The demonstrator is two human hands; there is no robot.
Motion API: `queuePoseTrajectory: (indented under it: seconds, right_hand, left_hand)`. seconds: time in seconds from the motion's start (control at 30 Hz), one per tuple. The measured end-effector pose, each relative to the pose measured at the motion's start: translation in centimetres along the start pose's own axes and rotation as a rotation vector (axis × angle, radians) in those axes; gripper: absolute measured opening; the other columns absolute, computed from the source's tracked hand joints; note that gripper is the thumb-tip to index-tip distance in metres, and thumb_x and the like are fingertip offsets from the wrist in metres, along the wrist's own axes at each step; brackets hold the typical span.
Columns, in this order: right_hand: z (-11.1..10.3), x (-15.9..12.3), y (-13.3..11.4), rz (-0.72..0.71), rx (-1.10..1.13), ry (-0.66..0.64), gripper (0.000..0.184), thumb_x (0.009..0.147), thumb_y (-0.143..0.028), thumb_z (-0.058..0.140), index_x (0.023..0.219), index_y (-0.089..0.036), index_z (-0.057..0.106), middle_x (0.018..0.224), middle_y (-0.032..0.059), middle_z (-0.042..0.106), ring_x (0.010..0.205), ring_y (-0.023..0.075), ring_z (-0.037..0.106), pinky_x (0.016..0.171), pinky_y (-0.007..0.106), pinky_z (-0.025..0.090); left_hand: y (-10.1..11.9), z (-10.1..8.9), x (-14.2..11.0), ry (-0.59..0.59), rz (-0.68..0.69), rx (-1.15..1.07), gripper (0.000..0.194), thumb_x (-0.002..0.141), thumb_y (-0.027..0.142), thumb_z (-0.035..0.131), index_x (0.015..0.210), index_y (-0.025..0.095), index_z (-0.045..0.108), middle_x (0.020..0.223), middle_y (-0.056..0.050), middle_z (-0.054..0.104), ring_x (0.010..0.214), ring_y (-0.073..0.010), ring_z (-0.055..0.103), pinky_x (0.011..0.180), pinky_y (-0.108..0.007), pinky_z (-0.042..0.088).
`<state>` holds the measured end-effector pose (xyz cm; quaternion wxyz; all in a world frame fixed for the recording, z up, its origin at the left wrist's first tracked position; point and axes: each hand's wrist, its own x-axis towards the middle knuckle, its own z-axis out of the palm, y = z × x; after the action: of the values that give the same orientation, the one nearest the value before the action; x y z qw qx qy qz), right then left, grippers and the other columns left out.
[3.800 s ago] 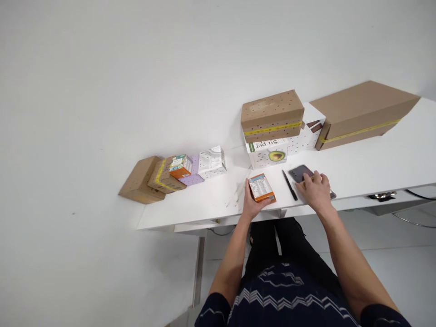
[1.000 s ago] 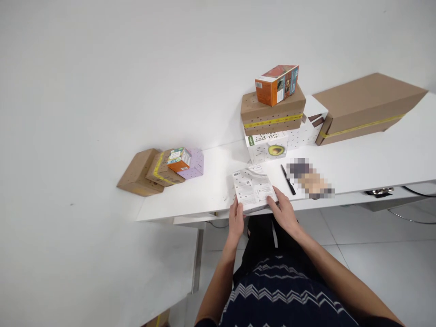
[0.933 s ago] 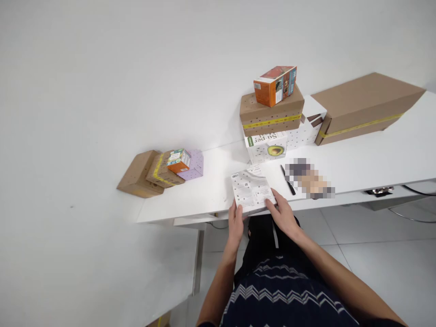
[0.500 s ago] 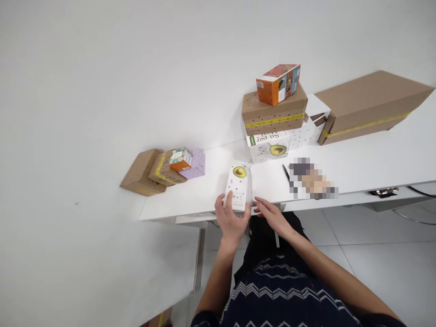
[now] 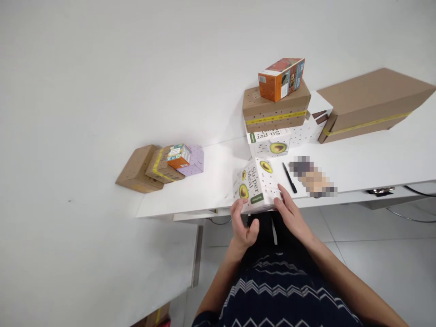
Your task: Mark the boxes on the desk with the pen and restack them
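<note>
A white carton printed with avocados and the words "Su-per Meal" (image 5: 258, 185) lies at the near edge of the white table (image 5: 368, 159). My right hand (image 5: 293, 216) rests against its right near corner, fingers stretched along the side. Just below the carton's left near corner is my left hand (image 5: 243, 227), fingers curled and the thumb up by the carton. A black pen (image 5: 289, 177) lies just right of the carton.
Behind stands a stack: an orange box (image 5: 281, 78) on a brown box with yellow tape (image 5: 275, 110) on a white avocado carton (image 5: 269, 141). A long brown box (image 5: 371, 103) lies at the right. Small boxes (image 5: 161, 164) cluster at the left. A blurred patch (image 5: 312, 176) sits by the pen.
The white carton has been turned over in my hands, from its label side to an end, then to its printed "Su-per Meal" face. Earlier the orange box went onto the stack.
</note>
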<state>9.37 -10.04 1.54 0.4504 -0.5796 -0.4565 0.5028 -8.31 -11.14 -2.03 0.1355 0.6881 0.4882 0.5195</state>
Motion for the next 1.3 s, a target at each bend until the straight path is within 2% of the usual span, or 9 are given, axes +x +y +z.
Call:
queuePoseTrajectory:
  seconds: [0.17, 0.27, 0.37, 0.5, 0.8, 0.93, 1.1, 1.2, 1.3]
  right_hand:
    - [-1.3, 0.3, 2.8, 0.028, -0.09, 0.133, 0.062, 0.084, -0.058, 0.05, 0.139, -0.029, 0.045, 0.143, 0.0084, 0.045, 0.128, 0.0292, 0.046, 0.104, 0.046, 0.043]
    - [-1.5, 0.6, 3.7, 0.033, -0.154, 0.138, 0.059, 0.084, -0.059, 0.049, 0.133, -0.028, 0.051, 0.136, 0.0102, 0.048, 0.12, 0.0287, 0.051, 0.097, 0.043, 0.048]
    - [-1.2, 0.7, 4.0, 0.027, -0.199, 0.105, 0.059, 0.083, -0.059, 0.048, 0.131, -0.025, 0.053, 0.131, 0.0114, 0.049, 0.114, 0.0271, 0.055, 0.094, 0.04, 0.05]
    - [-0.7, 0.4, 4.4, 0.055, -0.155, 0.056, 0.063, 0.081, -0.058, 0.053, 0.134, -0.025, 0.049, 0.13, 0.011, 0.049, 0.106, 0.0249, 0.059, 0.091, 0.039, 0.051]
    - [-0.6, 0.0, 3.7, 0.172, 0.008, 0.079, 0.063, 0.078, -0.057, 0.058, 0.132, -0.024, 0.052, 0.129, 0.0098, 0.054, 0.102, 0.0251, 0.062, 0.092, 0.04, 0.05]
    - [-0.6, 0.0, 3.6, 0.217, 0.078, 0.053, 0.065, 0.077, -0.056, 0.059, 0.134, -0.025, 0.051, 0.133, 0.0075, 0.053, 0.11, 0.0244, 0.059, 0.094, 0.036, 0.049]
    - [0.2, 0.1, 3.5, 0.168, 0.127, -0.081, 0.059, 0.083, -0.054, 0.054, 0.135, -0.027, 0.05, 0.135, 0.0048, 0.054, 0.118, 0.0256, 0.054, 0.098, 0.039, 0.046]
    - [1.0, 0.2, 2.8, 0.139, 0.117, -0.163, 0.055, 0.085, -0.053, 0.052, 0.133, -0.027, 0.054, 0.133, 0.005, 0.057, 0.116, 0.0265, 0.055, 0.098, 0.042, 0.046]
    - [2.0, 0.3, 2.0, 0.196, 0.165, -0.231, 0.057, 0.085, -0.055, 0.051, 0.132, -0.025, 0.055, 0.128, 0.0075, 0.06, 0.106, 0.026, 0.061, 0.093, 0.043, 0.05]
  left_hand:
    - [-2.3, 0.3, -0.8, 0.126, -0.561, -0.201, 0.041, 0.087, 0.05, 0.048, 0.115, 0.02, 0.054, 0.116, -0.011, 0.057, 0.108, -0.0219, 0.055, 0.095, -0.039, 0.044]
    - [-2.7, 1.0, -0.9, 0.112, -0.908, -0.509, 0.044, 0.081, 0.057, 0.054, 0.104, 0.02, 0.058, 0.106, -0.008, 0.061, 0.091, -0.0184, 0.061, 0.081, -0.034, 0.05]
    - [-2.4, 1.7, -0.8, 0.11, -1.063, -0.839, 0.046, 0.075, 0.059, 0.06, 0.1, 0.02, 0.058, 0.1, -0.006, 0.063, 0.078, -0.0157, 0.063, 0.077, -0.035, 0.051]
    - [-1.9, 1.8, -0.2, 0.147, -1.036, -0.977, 0.039, 0.073, 0.05, 0.068, 0.097, 0.021, 0.058, 0.099, -0.004, 0.066, 0.084, -0.0165, 0.064, 0.081, -0.035, 0.05]
    - [-1.7, 1.1, 0.4, 0.134, -1.033, -0.973, 0.03, 0.075, 0.038, 0.068, 0.097, 0.02, 0.056, 0.095, -0.004, 0.068, 0.083, -0.017, 0.065, 0.075, -0.032, 0.051]
    - [-1.1, 0.7, 0.5, 0.174, -1.024, -0.925, 0.036, 0.072, 0.038, 0.071, 0.097, 0.019, 0.054, 0.095, -0.005, 0.067, 0.084, -0.018, 0.065, 0.075, -0.033, 0.051]
    - [-1.3, -1.1, 1.4, 0.192, -0.899, -0.623, 0.044, 0.073, 0.044, 0.068, 0.106, 0.019, 0.055, 0.097, -0.007, 0.062, 0.084, -0.0172, 0.062, 0.07, -0.03, 0.05]
    - [-1.1, -2.8, 2.4, 0.189, -0.743, -0.341, 0.047, 0.073, 0.043, 0.068, 0.111, 0.019, 0.056, 0.098, -0.006, 0.058, 0.09, -0.017, 0.059, 0.077, -0.03, 0.05]
    - [-0.2, -3.8, 3.6, 0.198, -0.533, -0.091, 0.052, 0.072, 0.037, 0.07, 0.118, 0.02, 0.052, 0.104, -0.007, 0.055, 0.098, -0.0181, 0.057, 0.084, -0.032, 0.05]
